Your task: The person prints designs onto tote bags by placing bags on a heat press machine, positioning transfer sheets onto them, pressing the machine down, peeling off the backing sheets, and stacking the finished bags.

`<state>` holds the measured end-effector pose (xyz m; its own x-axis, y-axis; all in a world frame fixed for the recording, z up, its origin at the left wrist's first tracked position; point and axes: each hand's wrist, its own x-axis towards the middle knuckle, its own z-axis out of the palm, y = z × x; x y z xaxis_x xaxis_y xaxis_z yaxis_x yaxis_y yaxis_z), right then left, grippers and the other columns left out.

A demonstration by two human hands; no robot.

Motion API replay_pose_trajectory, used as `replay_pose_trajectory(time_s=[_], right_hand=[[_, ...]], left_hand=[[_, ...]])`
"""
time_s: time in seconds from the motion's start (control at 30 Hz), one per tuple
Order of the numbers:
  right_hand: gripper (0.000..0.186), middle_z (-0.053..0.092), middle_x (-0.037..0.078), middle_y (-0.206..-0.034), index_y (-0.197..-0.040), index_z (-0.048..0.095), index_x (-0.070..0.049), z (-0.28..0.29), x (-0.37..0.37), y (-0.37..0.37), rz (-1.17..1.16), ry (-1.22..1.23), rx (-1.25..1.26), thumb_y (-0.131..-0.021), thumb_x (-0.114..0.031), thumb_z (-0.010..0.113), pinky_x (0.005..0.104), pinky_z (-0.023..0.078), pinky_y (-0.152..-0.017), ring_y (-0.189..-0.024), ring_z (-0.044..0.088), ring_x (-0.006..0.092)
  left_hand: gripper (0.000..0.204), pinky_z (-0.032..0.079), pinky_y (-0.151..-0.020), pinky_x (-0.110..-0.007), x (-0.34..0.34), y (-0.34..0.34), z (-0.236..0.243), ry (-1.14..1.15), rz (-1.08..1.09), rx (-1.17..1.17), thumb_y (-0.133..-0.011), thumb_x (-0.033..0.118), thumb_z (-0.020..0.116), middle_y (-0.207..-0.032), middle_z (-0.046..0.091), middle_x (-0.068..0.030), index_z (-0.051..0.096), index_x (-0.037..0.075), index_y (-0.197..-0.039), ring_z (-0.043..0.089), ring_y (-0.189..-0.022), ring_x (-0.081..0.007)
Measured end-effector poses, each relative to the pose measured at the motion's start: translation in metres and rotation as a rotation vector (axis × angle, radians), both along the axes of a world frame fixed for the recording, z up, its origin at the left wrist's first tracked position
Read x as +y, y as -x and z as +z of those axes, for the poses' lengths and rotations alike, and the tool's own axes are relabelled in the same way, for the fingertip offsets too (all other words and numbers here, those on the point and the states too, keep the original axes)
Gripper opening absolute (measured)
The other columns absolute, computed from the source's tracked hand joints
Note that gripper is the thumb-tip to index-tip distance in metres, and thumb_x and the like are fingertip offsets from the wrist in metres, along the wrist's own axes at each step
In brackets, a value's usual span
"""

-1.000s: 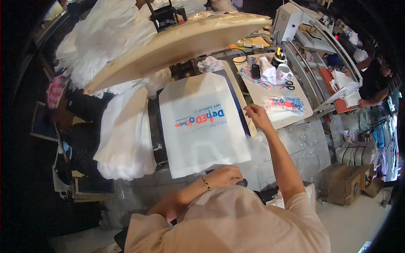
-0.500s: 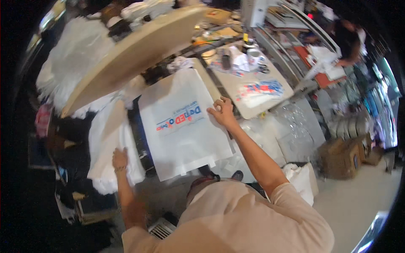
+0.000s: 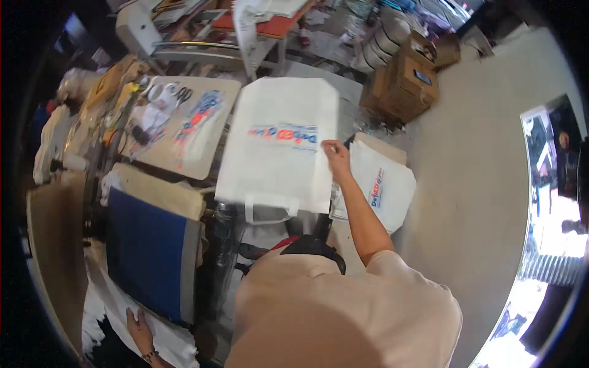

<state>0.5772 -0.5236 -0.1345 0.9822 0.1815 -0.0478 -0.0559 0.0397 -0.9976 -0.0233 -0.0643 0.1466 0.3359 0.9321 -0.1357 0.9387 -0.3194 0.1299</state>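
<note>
My right hand [image 3: 337, 161] pinches the right edge of a white tote bag [image 3: 270, 165] with a blue and red print. The bag hangs spread out in front of me, its handle loop [image 3: 267, 216] pointing toward my body. At the lower left, my left hand [image 3: 140, 332] lies with fingers stretched over a pile of plain white bags [image 3: 113, 294]. Between them is a blue flat board [image 3: 147, 251] with a cream edge, nothing lying on it. Right of the held bag, several printed white bags [image 3: 392, 184] lie stacked.
A cream board [image 3: 202, 122] bears smeared blue and red print, with scissors [image 3: 183, 94] and a tape roll [image 3: 161, 92] on it. An upright tan panel [image 3: 58, 257] stands at the left. Cardboard boxes [image 3: 405, 86] sit on the floor at the back right.
My right hand has lifted the printed bag off the blue board and carried it right. My view has turned right. My left hand stays by the white pile.
</note>
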Motion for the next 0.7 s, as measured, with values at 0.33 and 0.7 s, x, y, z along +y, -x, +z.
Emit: replay_pose_trajectory(time_s=[0.33,0.7], right_hand=[[0.072,0.055,0.015,-0.135,-0.145,0.045,-0.013,-0.140,-0.236,0.065,-0.940,-0.290,0.294,-0.082,0.006,0.074,0.0348,0.053,-0.087,-0.113,0.058,0.0243],[0.080,0.061,0.016,-0.128,-0.149,0.036,-0.020,-0.197,-0.247,0.138,-1.149,-0.071,0.766,-0.082,-0.009,0.078,0.0489,0.048,-0.095,-0.114,0.057,0.0311]], left_hand=[[0.063,0.037,-0.110,-0.040,0.027,-0.173,-0.071,-0.200,-0.195,-0.059,-0.100,0.032,0.051,-0.139,0.049,-0.0372,0.042,-0.019,-0.137,0.049,-0.129,-0.0473],[0.044,0.043,-0.106,-0.044,0.002,-0.213,-0.127,-0.127,-0.532,0.060,-0.101,0.025,0.047,-0.130,0.057,-0.0326,0.054,-0.005,-0.132,0.053,-0.122,-0.0488]])
